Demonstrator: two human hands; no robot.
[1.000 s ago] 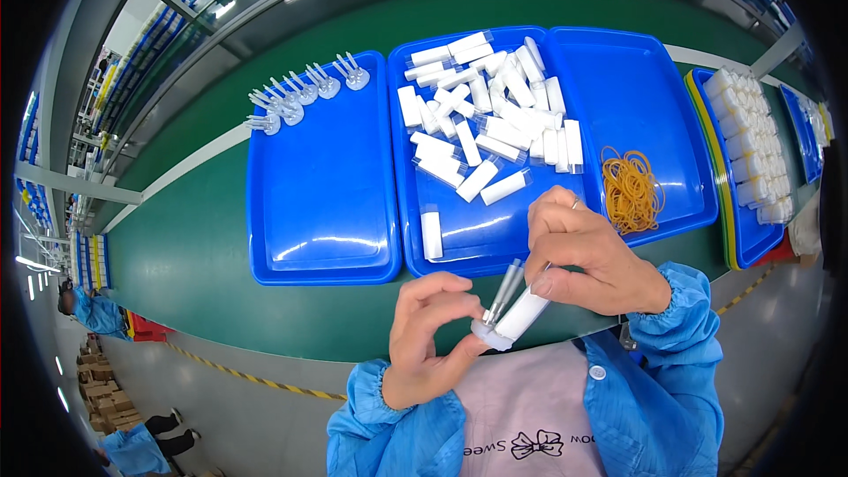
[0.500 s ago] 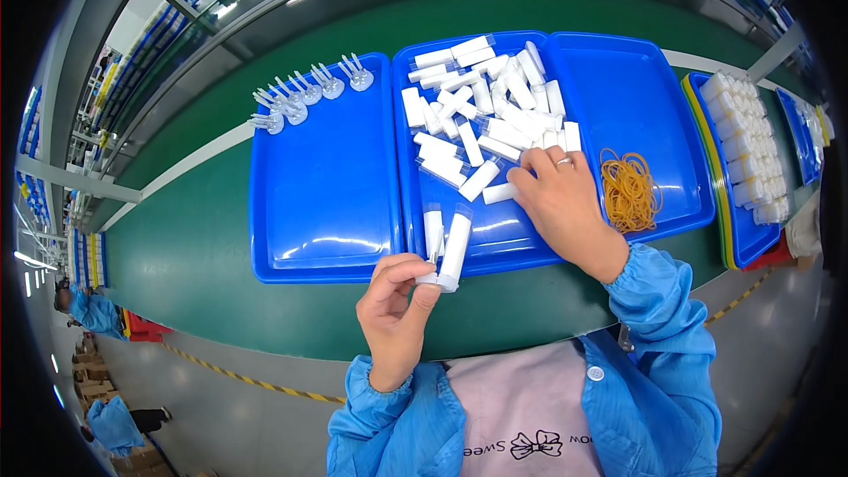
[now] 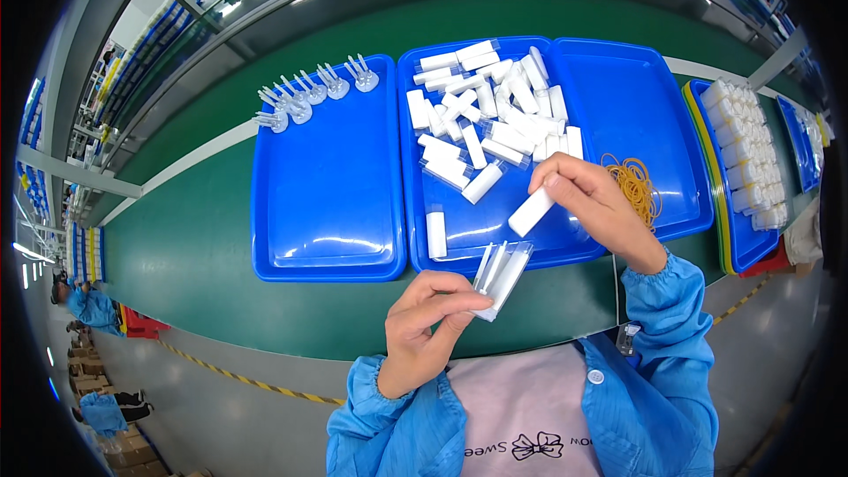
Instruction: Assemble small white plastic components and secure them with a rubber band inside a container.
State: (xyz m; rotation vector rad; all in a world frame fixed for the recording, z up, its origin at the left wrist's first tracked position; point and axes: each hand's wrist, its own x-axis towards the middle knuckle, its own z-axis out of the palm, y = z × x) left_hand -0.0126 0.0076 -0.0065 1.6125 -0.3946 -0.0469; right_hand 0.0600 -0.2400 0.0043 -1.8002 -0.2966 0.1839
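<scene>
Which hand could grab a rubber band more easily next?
Probably the right hand: it is closer to the rubber bands, though it pinches a white piece. The left hand is farther away and holds a pronged piece.

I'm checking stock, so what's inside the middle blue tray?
White pieces, heaped mostly toward the far side; one piece lies apart, nearer. Anything beneath the heap is hidden, and the right hand covers part of the tray.
</scene>
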